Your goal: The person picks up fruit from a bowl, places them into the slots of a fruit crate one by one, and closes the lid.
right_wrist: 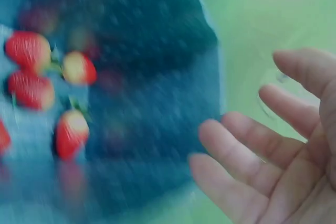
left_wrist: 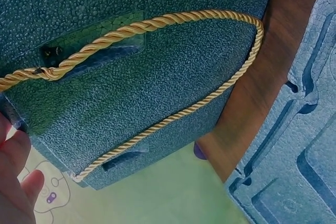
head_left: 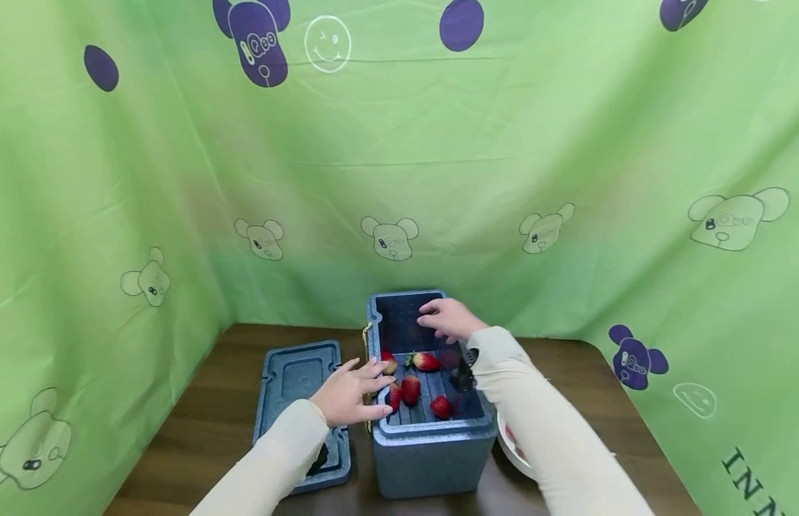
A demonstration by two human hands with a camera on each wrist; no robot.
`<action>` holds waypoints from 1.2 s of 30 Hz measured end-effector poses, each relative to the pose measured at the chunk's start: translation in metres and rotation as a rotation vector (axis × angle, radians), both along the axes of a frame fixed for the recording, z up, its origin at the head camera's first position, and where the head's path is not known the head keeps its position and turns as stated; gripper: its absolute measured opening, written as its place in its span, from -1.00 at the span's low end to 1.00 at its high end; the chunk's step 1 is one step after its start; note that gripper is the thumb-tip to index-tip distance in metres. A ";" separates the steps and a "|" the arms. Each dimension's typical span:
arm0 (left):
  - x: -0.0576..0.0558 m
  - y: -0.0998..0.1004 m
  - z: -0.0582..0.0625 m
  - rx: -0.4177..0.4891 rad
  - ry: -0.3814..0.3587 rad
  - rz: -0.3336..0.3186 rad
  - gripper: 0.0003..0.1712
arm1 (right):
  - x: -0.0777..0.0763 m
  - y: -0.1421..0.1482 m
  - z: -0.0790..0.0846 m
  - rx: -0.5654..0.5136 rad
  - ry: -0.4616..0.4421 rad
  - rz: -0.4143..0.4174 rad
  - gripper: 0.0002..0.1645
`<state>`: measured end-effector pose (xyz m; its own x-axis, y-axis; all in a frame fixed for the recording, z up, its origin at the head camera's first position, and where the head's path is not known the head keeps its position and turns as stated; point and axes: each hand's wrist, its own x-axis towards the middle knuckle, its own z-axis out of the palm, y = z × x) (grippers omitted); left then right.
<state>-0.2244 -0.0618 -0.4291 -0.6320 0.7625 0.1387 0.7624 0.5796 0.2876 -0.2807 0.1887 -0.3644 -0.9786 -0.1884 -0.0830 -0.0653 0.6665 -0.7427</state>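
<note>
A blue foam box (head_left: 431, 466) stands in the middle of the table, its top uncovered. Several strawberries (head_left: 410, 390) lie on its ribbed floor, mostly toward the near and left side; they show blurred in the right wrist view. Over the far right part of the box hovers my right hand (head_left: 452, 320), fingers loosely spread and holding nothing. My left hand (head_left: 349, 395) rests at the box's left rim with its fingers stretched across the edge. Down that side hangs a twisted gold cord (left_wrist: 184, 113), threaded through the box wall.
Left of the box, the blue foam lid (head_left: 299, 376) lies flat on the wooden table (head_left: 212, 416). A white bowl (head_left: 520, 466) with red pieces inside stands to the right, partly under my right sleeve. A green printed curtain (head_left: 438, 143) surrounds the table at the back and sides.
</note>
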 end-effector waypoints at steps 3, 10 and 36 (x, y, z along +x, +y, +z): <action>-0.001 -0.003 0.000 0.029 0.000 0.007 -0.38 | 0.009 0.024 0.015 0.021 -0.035 0.027 -0.46; 0.001 -0.005 -0.003 0.060 0.012 0.016 -0.38 | 0.038 0.078 0.023 0.080 -0.148 0.047 -0.43; 0.003 0.003 -0.002 0.055 -0.025 0.012 -0.38 | 0.097 0.167 -0.117 -0.108 -0.396 0.010 -0.58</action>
<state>-0.2212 -0.0587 -0.4312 -0.6446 0.7467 0.1642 0.7479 0.5714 0.3379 -0.1833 0.3555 -0.4813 -0.8728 -0.2259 -0.4326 0.2341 0.5840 -0.7773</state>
